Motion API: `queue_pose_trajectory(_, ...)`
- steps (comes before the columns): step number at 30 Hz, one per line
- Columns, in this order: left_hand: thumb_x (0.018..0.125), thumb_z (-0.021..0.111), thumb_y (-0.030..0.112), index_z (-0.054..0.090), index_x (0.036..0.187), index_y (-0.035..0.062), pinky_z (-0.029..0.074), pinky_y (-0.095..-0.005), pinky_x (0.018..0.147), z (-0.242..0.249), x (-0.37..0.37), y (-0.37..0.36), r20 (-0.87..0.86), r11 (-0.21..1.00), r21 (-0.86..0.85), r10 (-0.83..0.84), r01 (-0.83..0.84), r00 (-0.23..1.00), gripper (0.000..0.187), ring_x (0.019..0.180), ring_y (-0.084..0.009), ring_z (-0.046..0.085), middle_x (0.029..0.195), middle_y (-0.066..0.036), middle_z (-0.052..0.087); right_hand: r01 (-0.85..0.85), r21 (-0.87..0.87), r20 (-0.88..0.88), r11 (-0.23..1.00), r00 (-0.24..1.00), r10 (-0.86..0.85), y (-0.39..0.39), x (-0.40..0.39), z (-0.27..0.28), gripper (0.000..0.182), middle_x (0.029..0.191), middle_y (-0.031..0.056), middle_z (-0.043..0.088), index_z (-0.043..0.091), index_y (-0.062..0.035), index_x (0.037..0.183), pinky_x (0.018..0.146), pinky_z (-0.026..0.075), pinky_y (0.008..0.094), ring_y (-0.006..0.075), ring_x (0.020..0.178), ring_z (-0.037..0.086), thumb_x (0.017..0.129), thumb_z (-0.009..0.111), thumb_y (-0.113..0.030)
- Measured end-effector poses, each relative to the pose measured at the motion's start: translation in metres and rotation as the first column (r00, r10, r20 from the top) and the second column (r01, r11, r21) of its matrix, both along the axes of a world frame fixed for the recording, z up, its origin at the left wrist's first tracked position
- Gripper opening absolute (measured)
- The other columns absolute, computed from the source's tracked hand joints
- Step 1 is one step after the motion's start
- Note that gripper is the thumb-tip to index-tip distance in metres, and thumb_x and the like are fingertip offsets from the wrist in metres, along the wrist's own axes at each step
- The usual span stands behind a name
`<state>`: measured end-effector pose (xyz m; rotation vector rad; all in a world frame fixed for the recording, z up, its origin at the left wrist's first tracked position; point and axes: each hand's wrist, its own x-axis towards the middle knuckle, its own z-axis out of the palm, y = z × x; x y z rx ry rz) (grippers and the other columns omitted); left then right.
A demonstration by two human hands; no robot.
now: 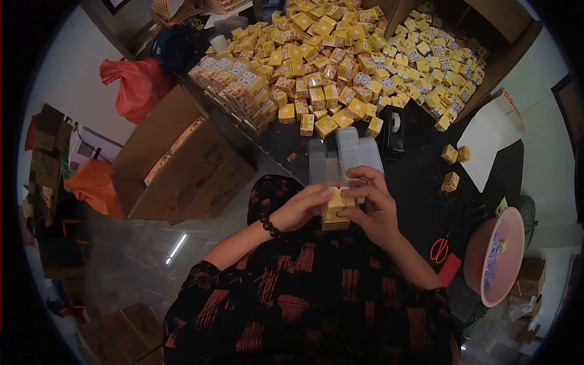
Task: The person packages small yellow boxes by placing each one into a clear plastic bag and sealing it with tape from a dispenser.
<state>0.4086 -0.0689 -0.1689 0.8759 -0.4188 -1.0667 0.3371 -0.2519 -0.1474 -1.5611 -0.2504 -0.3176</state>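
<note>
Close to my body, at the table's near edge, both hands hold a clear plastic box with yellow boxes inside. My left hand [307,204] grips the left side of this clear box [336,214]; a dark bead bracelet is on that wrist. At its right and upper side are the bent fingers of my right hand [374,204]. Just beyond my hands lie flat clear plastic boxes [359,152]. Past them is a large pile of small yellow boxes [322,55]. Stacked clear packs [237,88] of yellow boxes stand at the pile's left.
A black tape dispenser [394,134] stands right of the clear plastic. Farther right are loose yellow boxes [450,181], a white sheet [490,143], red scissors [439,250] and a pink basin [499,258]. An open cardboard box [213,188] is at the left.
</note>
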Motion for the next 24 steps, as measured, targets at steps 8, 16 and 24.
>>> queue_pose_trajectory(8, 0.091, 0.050, 0.023, 0.034, 0.138, 0.0026, 0.042, -0.0323, 0.098, -0.015, -0.007, -0.003, -0.276, 0.988, -0.148, -0.081, 0.040, 0.958, 0.053, 0.117, -0.0169, 0.050, 0.127, -0.008, 0.049, -0.058, -0.157, 0.098, 0.986, 0.992, 0.074, 0.004, -0.002, -0.022, 0.025, 0.117, 0.0151, 0.059, 0.065, -0.0010, 0.093, 0.107, 0.037, 0.0463, 0.0304, 0.115, 0.056, 0.072, 0.078, -0.004)
queue_pose_trajectory(16, 0.074, 0.065, -0.005, 0.034, 0.132, 0.0047, 0.042, -0.0267, 0.094, -0.009, 0.000, -0.002, 0.013, 0.997, 0.046, -0.063, 0.062, 0.998, 0.066, 0.112, -0.0120, 0.049, 0.123, -0.005, 0.047, -0.082, -0.286, -0.176, 0.955, 0.984, 0.032, 0.000, 0.000, 0.015, 0.013, 0.100, 0.0081, 0.063, 0.068, -0.0007, 0.095, 0.094, 0.048, 0.0344, 0.0223, 0.101, 0.063, 0.082, 0.069, -0.001)
queue_pose_trajectory(24, 0.074, 0.062, -0.004, 0.035, 0.132, 0.0043, 0.041, -0.0277, 0.095, -0.013, 0.003, -0.002, 0.141, 0.995, 0.087, -0.063, 0.051, 0.988, 0.064, 0.111, -0.0130, 0.050, 0.117, -0.005, 0.050, -0.201, 0.190, -0.261, 0.961, 0.933, 0.247, -0.009, 0.003, -0.008, 0.016, 0.099, 0.0060, 0.060, 0.069, -0.0012, 0.100, 0.094, 0.046, 0.0323, 0.0274, 0.114, 0.057, 0.084, 0.064, 0.002)
